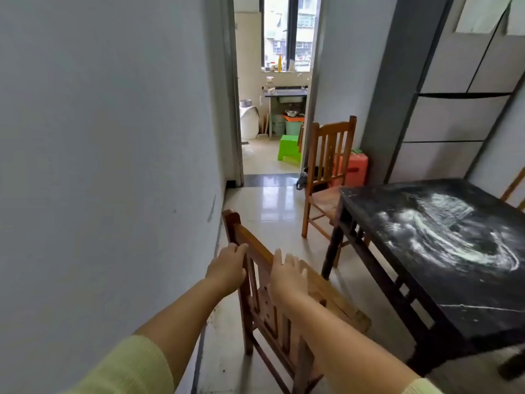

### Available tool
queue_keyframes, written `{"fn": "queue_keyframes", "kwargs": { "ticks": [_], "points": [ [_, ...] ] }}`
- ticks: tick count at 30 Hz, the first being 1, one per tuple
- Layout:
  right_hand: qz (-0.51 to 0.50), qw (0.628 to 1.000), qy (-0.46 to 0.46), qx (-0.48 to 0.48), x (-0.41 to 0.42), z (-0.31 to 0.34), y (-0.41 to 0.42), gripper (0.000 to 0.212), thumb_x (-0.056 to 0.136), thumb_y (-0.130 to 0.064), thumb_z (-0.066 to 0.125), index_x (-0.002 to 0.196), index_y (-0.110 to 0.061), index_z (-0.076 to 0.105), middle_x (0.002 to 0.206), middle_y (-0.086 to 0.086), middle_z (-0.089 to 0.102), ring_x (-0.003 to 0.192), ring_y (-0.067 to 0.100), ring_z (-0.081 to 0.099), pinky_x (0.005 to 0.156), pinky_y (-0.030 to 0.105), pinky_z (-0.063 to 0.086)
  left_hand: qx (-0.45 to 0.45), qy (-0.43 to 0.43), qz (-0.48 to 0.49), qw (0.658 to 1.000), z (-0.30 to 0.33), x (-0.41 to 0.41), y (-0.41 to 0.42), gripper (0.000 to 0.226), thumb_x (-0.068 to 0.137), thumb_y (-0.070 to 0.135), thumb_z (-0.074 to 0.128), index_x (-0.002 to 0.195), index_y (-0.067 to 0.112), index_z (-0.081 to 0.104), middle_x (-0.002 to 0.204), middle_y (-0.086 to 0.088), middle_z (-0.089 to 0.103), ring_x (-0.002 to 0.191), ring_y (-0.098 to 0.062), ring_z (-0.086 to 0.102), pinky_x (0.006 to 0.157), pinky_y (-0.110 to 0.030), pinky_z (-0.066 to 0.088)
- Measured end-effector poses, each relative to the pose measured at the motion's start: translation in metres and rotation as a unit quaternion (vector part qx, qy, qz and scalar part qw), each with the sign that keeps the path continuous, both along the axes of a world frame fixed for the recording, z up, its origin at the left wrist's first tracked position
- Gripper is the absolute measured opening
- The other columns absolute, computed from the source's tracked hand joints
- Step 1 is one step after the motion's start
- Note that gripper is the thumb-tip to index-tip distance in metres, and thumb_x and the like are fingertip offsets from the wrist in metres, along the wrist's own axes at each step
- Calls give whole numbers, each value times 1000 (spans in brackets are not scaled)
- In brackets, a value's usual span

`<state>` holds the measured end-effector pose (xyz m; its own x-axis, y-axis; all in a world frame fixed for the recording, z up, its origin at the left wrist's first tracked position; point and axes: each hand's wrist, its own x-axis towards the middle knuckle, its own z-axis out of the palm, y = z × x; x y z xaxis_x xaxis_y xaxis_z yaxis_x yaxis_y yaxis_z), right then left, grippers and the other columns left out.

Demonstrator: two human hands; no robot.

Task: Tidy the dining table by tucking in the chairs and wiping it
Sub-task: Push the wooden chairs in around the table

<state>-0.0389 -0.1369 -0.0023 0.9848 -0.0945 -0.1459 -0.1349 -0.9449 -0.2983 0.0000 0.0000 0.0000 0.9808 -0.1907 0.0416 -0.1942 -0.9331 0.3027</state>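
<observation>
The near chair (pixel 272 302) stands at 6 o'clock, pulled out from the table (pixel 426 280), its back toward the person and its seat facing the table at 4 o'clock. The left hand (pixel 227 268) grips the top rail near its left post, fingers curled over the wood. The right hand (pixel 287 277) rests on the rail just beside it, fingers straight and slightly spread, not yet wrapped around.

To do this step well, the right hand probably should close on the rail before any push, and shift further right so the two grips are apart; that would keep the chair from swivelling. The push likely goes toward 3 o'clock, square to the table edge, clear of the table leg (pixel 332 245).

A second chair (pixel 326 177) at 1 o'clock sits partly tucked. White smears (pixel 443 234) cover the tabletop, still unwiped.
</observation>
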Motion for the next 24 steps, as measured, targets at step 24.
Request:
{"fn": "queue_keyframes", "kwargs": {
  "ticks": [24],
  "points": [
    [-50,998,38,-25,18,8,-100,20,89,-34,59,101,-21,49,103,4,64,94,27,61,73,37,49,162,-76,-356,917,-32,142,-59,40,86,47,58,117,23,49,122,3,53,123,-21,44,116,-51,9]
  ]
}}
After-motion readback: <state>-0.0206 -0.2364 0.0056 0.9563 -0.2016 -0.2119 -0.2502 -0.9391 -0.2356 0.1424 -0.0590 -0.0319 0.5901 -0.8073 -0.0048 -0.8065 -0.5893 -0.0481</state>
